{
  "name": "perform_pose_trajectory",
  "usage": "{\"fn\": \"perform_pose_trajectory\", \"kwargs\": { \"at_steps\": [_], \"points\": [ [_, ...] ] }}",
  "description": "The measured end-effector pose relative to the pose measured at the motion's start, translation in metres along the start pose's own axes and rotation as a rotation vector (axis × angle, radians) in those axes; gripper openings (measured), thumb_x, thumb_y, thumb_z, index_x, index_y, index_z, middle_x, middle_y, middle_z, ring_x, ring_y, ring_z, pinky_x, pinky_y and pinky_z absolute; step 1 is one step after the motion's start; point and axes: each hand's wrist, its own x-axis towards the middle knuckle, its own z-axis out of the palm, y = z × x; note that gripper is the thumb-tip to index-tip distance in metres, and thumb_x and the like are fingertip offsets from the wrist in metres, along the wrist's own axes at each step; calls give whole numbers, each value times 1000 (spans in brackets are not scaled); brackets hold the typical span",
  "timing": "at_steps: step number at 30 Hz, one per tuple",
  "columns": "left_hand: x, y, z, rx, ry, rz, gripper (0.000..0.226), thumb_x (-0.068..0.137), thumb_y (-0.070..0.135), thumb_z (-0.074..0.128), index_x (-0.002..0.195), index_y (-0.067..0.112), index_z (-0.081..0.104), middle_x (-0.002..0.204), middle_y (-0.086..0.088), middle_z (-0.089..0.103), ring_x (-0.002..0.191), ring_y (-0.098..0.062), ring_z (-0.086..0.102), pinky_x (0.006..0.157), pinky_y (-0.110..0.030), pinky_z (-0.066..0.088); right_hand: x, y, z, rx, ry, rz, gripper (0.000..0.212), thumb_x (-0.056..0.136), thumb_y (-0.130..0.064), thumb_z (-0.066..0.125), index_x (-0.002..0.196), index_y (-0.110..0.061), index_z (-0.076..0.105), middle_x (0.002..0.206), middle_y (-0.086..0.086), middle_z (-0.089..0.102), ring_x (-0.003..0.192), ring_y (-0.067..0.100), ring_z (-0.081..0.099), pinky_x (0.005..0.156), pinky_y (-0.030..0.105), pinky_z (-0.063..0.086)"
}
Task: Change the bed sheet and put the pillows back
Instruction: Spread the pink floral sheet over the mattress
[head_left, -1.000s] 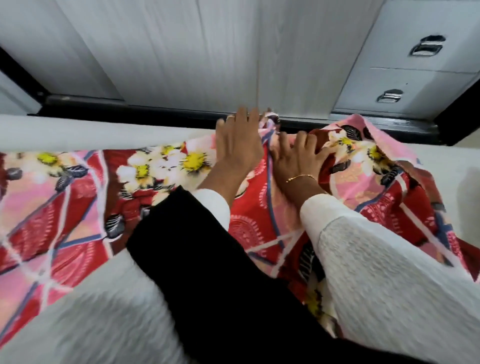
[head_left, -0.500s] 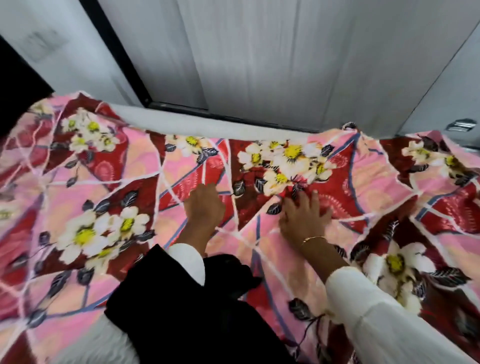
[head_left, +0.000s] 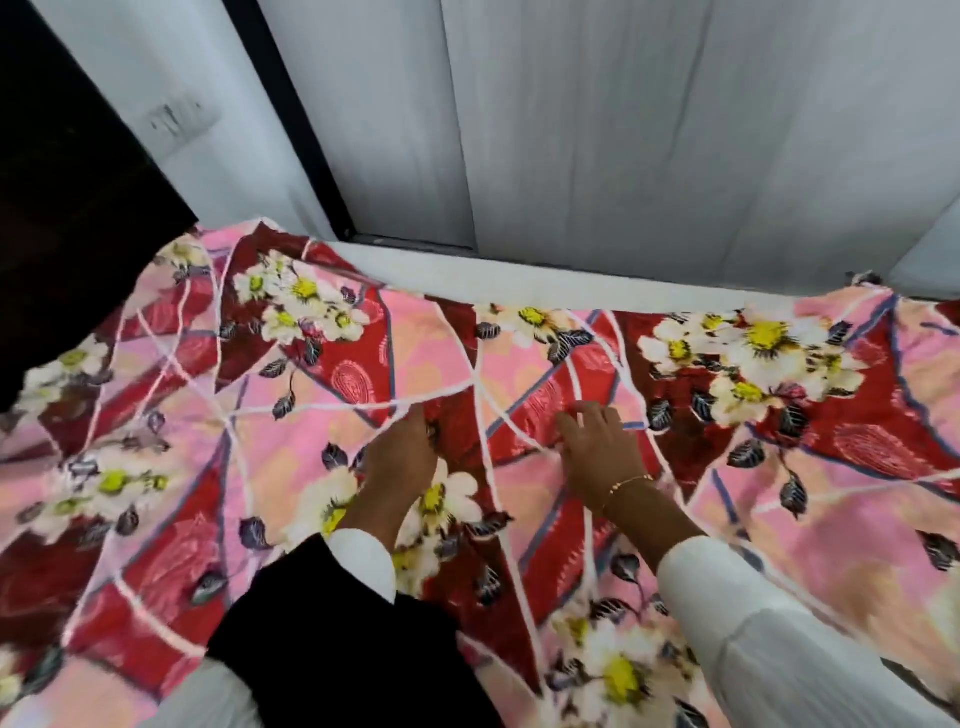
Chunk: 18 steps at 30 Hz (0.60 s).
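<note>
Both hands have come back from the far edge toward the middle of the bed sheet (head_left: 270, 441) within the last second, and far more of the cloth now lies spread over the mattress (head_left: 519, 283), so the spreading looks well along, with pillows still to come. Left hand (head_left: 402, 457) pinches a fold with curled fingers, while the right hand (head_left: 602, 452) presses down with straighter, relaxed fingers on the glossy, thin, rumpled floral fabric, red and pink with white flowers.

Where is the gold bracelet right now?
The gold bracelet sits on the right hand's wrist, centre-right in the head view, above the floral bed sheet.
</note>
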Motion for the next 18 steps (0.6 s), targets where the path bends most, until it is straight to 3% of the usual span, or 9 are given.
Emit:
{"fn": "perform_pose_trajectory", "kwargs": {
  "at_steps": [2,4,9,12,16,18],
  "points": [
    [34,-13,-10,-61,37,53,52,92,8,41,143,13,31,124,-19,56,110,-37,55,86,-42,46,33,-17,3,3,41,11,42,87,-3,46,129,-5,48,134,21,43,123,38,40,95,49,44],
    [65,-23,-19,-98,83,122,46,91,5,42,137,11,40,119,-21,59,108,-39,57,85,-42,46,59,-30,3,37,12,49,48,90,-2,40,137,-6,39,140,19,36,128,33,35,104,41,36],
    [127,-24,-34,-191,155,248,40,89,-1,42,126,8,55,120,-19,59,110,-36,55,84,-39,45,97,-42,-2,125,-136,174,53,91,-1,42,142,-9,31,136,20,37,121,35,43,101,37,38],
    [155,-17,-40,-234,179,333,40,88,-6,41,122,4,58,119,-20,59,110,-38,54,86,-40,44,119,-40,-6,53,-88,167,49,92,0,42,139,-9,37,138,17,37,124,33,41,103,39,37],
    [192,-9,-36,-186,191,503,52,84,-18,41,133,-2,46,148,-18,28,130,-36,38,103,-38,36,158,-32,-21,-120,-33,218,53,89,2,40,139,-12,36,143,9,39,133,25,37,114,41,20],
    [211,-7,-36,-141,164,516,52,86,-15,43,134,2,44,150,-13,26,126,-35,44,99,-38,40,175,-22,-28,-122,-35,256,54,89,4,42,140,-13,36,138,13,42,121,30,48,107,41,32]
  ]
}}
